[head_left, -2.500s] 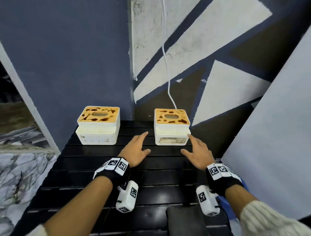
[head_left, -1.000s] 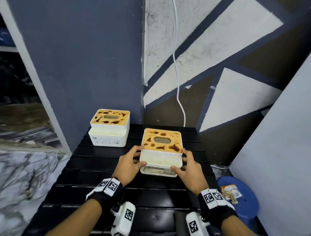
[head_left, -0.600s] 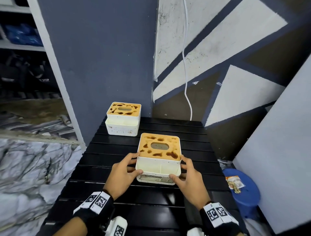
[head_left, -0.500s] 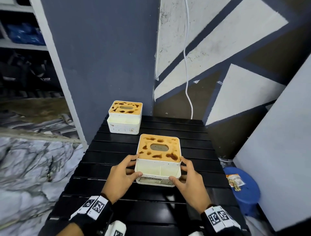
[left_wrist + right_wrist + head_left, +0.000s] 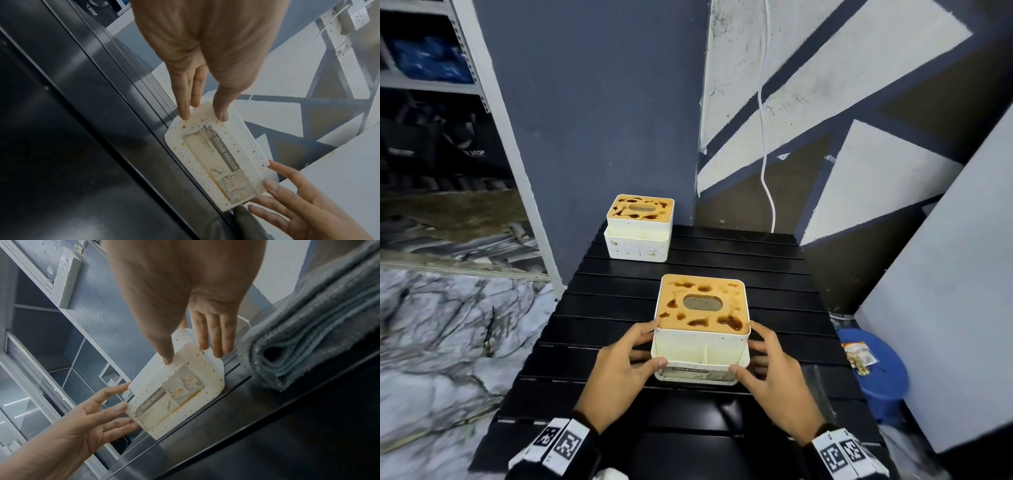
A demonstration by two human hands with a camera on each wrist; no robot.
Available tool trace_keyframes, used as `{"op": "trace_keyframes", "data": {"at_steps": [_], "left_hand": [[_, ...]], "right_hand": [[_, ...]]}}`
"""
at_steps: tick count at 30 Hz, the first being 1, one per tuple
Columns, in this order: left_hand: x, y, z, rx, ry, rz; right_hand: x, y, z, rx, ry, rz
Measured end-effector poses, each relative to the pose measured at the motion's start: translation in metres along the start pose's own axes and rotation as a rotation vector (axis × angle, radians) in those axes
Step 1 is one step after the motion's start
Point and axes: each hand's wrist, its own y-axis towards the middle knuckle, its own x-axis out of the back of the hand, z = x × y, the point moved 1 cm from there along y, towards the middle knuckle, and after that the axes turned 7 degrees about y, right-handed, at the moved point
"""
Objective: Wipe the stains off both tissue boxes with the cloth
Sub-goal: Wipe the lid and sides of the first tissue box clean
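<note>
Two white tissue boxes with orange tops blotched by dark brown stains stand on the black slatted table. The far tissue box sits at the back left, untouched. The near tissue box stands mid-table between my hands. My left hand grips its left front corner, thumb on the front face and fingers on the side. At the right front corner my right hand holds it the same way. The right wrist view shows a folded grey cloth lying on the table beside the box, held by neither hand.
A white cable hangs down the painted wall behind the table. A blue stool with a snack packet on it stands right of the table, beside a leaning white board. Metal shelving rises at the left.
Both hands reached to the right-hand box at the back, took hold of its sides and drew it toward me to mid-table. The left box stayed put.
</note>
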Motion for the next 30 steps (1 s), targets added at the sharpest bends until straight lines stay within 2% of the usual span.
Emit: {"op": "trace_keyframes", "data": {"at_steps": [4, 7, 9, 13, 18, 20, 24, 26, 30], "left_hand": [[0.0, -0.002, -0.001, -0.004, 0.019, -0.002], [0.0, -0.003, -0.001, -0.001, 0.019, -0.015], [-0.001, -0.004, -0.002, -0.001, 0.018, -0.015], [-0.001, -0.005, -0.001, 0.011, 0.013, -0.009], [0.001, -0.006, -0.003, 0.035, -0.014, -0.024], [0.004, -0.001, -0.006, 0.047, -0.035, -0.056], [0.007, 0.028, -0.018, 0.068, -0.069, -0.153], [0.004, 0.047, -0.026, 0.082, -0.073, -0.181], [-0.01, 0.079, -0.036, 0.115, -0.033, -0.183]], "right_hand": [[0.018, -0.004, -0.015, -0.048, -0.334, 0.008], [0.028, -0.012, -0.031, -0.146, -0.728, 0.151], [0.03, -0.017, -0.039, -0.211, -0.822, 0.176], [0.026, -0.021, -0.044, -0.23, -0.81, 0.182], [0.025, -0.02, -0.051, -0.082, -0.844, 0.138], [0.031, -0.014, -0.05, -0.036, -0.715, 0.086], [0.054, 0.007, -0.02, -0.087, -0.238, -0.119], [0.062, 0.021, 0.0, -0.005, -0.175, -0.167], [0.053, 0.039, 0.038, 0.18, -0.24, -0.153]]}}
